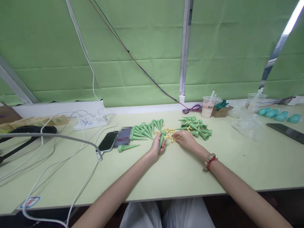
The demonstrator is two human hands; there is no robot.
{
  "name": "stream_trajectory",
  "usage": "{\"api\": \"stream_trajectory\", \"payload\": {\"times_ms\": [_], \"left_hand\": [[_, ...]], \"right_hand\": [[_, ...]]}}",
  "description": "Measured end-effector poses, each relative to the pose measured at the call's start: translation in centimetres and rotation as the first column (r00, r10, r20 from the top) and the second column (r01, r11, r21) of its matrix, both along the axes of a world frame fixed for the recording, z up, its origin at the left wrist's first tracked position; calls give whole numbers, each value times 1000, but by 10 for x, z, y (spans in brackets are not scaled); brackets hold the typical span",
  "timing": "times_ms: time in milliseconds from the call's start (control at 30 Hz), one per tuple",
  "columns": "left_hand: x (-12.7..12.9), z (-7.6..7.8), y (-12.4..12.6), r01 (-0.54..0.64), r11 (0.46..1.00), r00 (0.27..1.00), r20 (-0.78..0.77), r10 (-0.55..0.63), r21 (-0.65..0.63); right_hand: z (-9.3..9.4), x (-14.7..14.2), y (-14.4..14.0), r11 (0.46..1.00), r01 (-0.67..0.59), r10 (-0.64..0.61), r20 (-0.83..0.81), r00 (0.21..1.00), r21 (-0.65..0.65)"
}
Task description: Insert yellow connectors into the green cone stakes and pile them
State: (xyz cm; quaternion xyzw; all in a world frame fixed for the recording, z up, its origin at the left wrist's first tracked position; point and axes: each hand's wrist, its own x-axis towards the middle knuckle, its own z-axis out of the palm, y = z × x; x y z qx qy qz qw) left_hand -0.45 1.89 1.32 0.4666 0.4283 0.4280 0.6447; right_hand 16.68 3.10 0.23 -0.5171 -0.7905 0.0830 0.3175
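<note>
Spike point(161, 141), green and tapered, sits in the grip of the left hand point(155, 145), its wide capped end pointing away from the person and its narrow tip toward the table's near edge. The right hand point(186, 140), with a beaded bracelet point(206, 164) at its wrist, has its fingers curled down at small yellow pieces point(169, 130) scattered on the pale table point(180, 174); whether they pinch one I cannot tell, as the fingertips look too small and crowded. Just left of the held one, a fanned row of green cones point(143, 129) lies near a lone cone point(128, 148) and a phone point(106, 141). Beyond the right hand lies a jumbled green heap point(197, 127), with a drink cup point(208, 107) standing behind it.
</note>
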Motion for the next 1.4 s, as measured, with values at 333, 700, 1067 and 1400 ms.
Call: {"api": "stream_trajectory", "payload": {"times_ms": [333, 700, 1067, 1400], "left_hand": [[-3, 3, -1, 67, 998, 990, 122, -65, -6], [0, 4, -2, 78, 997, 988, 134, -74, -23], [4, 3, -6, -278, 937, 960, 95, 264, 211], [7, 6, -12, -287, 913, 957, 128, 261, 288]], "right_hand": [[7, -5, 3, 905, -304, -81, -821, 565, -298], [5, -9, 1, 828, -442, -161, -901, 403, -345], [18, -21, -11, 925, -283, -63, -837, 544, -253], [22, -22, -15, 936, -273, -36, -830, 557, -223]]}}
